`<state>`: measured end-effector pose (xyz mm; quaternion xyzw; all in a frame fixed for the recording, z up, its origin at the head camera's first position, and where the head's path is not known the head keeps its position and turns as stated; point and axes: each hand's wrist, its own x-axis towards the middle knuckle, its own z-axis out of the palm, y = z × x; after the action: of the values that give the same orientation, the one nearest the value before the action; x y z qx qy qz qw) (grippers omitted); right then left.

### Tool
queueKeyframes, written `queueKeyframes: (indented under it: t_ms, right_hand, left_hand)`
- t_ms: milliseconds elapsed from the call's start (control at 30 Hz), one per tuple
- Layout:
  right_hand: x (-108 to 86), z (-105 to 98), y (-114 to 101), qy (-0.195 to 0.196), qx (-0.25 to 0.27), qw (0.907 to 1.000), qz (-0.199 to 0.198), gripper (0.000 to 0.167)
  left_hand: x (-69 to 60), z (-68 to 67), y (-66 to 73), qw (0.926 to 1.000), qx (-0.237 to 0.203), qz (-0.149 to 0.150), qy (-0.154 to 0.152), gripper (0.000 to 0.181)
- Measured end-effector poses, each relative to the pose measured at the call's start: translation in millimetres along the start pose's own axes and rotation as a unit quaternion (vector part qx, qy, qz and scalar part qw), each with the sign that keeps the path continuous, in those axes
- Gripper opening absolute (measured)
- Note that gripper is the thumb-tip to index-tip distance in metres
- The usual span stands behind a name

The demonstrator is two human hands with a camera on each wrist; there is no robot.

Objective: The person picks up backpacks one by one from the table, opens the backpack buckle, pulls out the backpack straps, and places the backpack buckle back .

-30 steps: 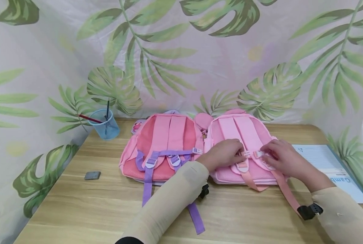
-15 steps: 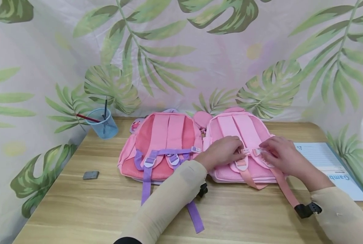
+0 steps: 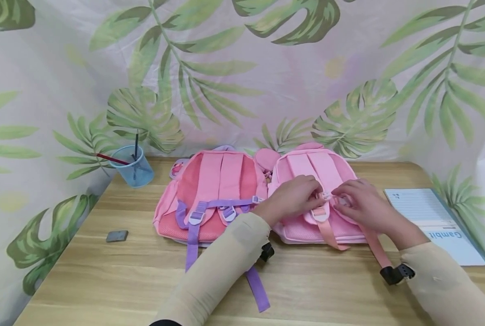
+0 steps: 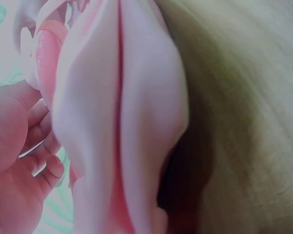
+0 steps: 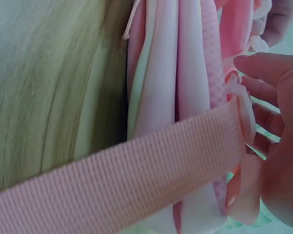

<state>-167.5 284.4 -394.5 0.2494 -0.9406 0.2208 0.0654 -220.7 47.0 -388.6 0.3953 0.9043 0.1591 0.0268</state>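
Observation:
A light pink backpack (image 3: 328,165) lies on its front, shoulder straps facing up, on the right side of the table. My left hand (image 3: 293,197) pinches one half of its white chest-strap buckle (image 3: 326,195). Just across from it, my right hand (image 3: 366,206) holds the other buckle half (image 3: 343,200) between thumb and fingers. The halves are close together; whether they touch is hidden by the fingers. Coral webbing (image 3: 374,249) trails from the bag under my right wrist, and crosses the right wrist view as a wide strap (image 5: 136,170).
Left of it lies a second pink backpack (image 3: 210,176) with purple webbing (image 3: 259,290) and a purple chest strap. A blue pencil cup (image 3: 138,173) stands at the back left, a grey eraser (image 3: 116,236) nearer. A booklet (image 3: 434,217) lies at the right edge.
My right hand has moved left toward my left hand, narrowing the gap between the buckle halves. The left hand has stayed nearly in place. The head view has shifted slightly.

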Motion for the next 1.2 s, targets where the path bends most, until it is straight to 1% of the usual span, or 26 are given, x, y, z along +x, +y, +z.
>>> queueKeyframes:
  t_ms: [133, 233, 600, 767, 967, 1200]
  right_hand:
    - [5.3, 1, -3, -0.027, 0.015, 0.999, 0.032, 0.025]
    - [8.2, 4, -3, -0.036, 0.025, 0.9983, 0.039, 0.024]
    - [16.0, 11, -2, -0.025, 0.011, 0.9996, 0.006, 0.017]
    - [16.4, 12, -2, -0.022, 0.011, 0.9997, 0.008, 0.016]
    - [16.0, 10, -3, -0.025, 0.034, 0.9986, 0.031, 0.017]
    - [15.3, 6, -4, -0.044, 0.07, 0.9944, 0.065, 0.024]
  left_hand:
    - [0.4, -4.8, -1.9, 1.0, -0.002, 0.002, 0.003, 0.034]
    - [-0.1, -6.8, -3.9, 0.9999, -0.01, 0.002, 0.006, 0.033]
    - [-2.4, -10.2, -10.6, 0.9981, -0.045, 0.008, 0.041, 0.026]
    - [-4.0, -10.5, -13.2, 0.9966, -0.065, 0.012, 0.05, 0.025]
    - [-4.7, -9.9, -15.3, 0.9946, -0.086, 0.01, 0.058, 0.025]
    - [-4.5, -7.0, -17.8, 0.9939, -0.094, 0.011, 0.058, 0.025]
